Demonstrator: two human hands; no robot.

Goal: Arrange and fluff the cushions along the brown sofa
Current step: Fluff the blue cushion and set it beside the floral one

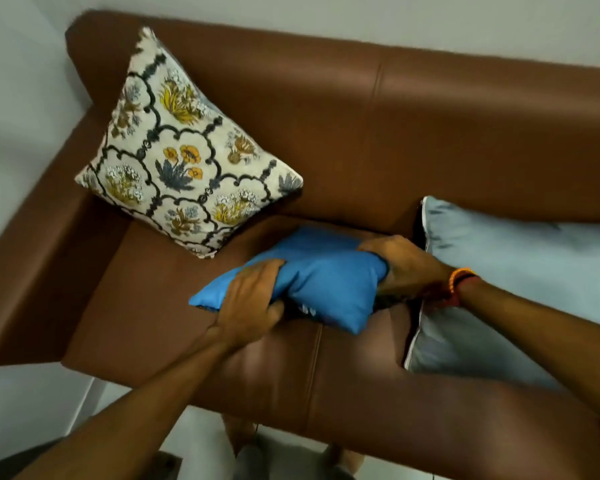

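Head view has me bent over the brown sofa [378,140], both hands on the small blue cushion [326,275] lying on the seat near the middle of frame; my left hand [253,299] pinches its 8 o'clock end, fingers [274,268] curled tight into the fabric, and my right hand [402,268] is closed round its 3 o'clock end; so the fluffing step is in hand, the cushion squeezed between the two grips and bulging between them. Its cover looks smooth, thin and slightly shiny, the filling soft enough to crease deeply under my thumb; a dark printed underside peeps out at the lower edge. At 10 o'clock the floral cushion [184,161] stands on one corner against the armrest, woven and matt, already plump; at 3 o'clock the pale grey cushion [516,271] lies flat, satiny, with piped edges. Next, I judge, I should shake or plump the blue one, then prop it against the leathery backrest.
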